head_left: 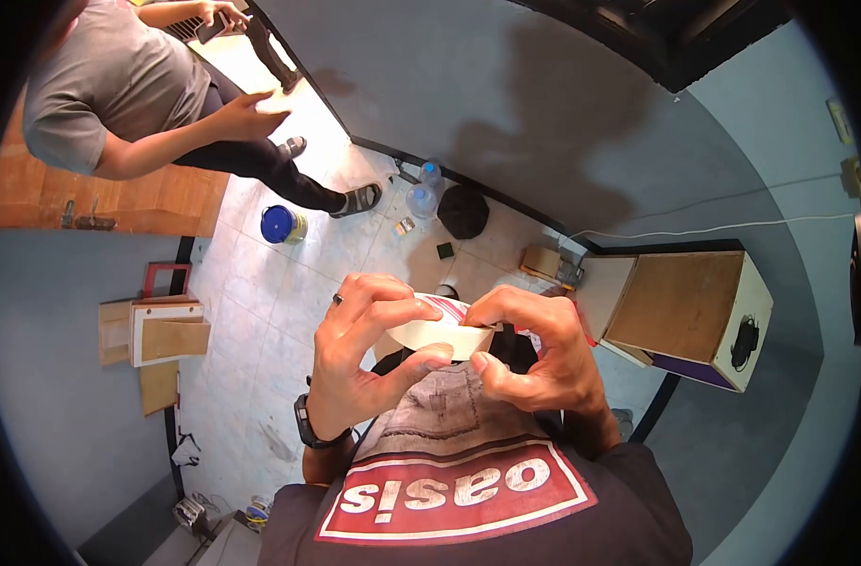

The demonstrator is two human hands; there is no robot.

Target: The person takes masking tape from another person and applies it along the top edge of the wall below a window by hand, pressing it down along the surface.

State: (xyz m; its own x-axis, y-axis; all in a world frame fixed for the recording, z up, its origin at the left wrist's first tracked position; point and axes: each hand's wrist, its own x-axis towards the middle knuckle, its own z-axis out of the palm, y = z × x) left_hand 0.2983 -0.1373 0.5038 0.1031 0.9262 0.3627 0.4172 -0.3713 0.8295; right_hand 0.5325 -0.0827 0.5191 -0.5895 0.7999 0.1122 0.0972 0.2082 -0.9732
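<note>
In front of my chest I hold what looks like a roll of masking tape [438, 334], cream-coloured on the outside, with a white and red printed surface showing above it. My left hand [362, 341] pinches it between thumb and fingers from the left; a ring and a black wristwatch show on that hand and wrist. On the opposite side, my right hand [541, 347] is closed with thumb and bent fingertips at the roll's right end. The fingers partly cover the roll, so its far side is hidden.
Another person [128, 85] stands at upper left, one hand holding a phone. A blue-lidded bucket [277, 224], water bottles [422, 200] and a black bag [463, 211] stand on the tiled floor. Boards [171, 335] lean at left; a wooden cabinet [676, 307] is at right.
</note>
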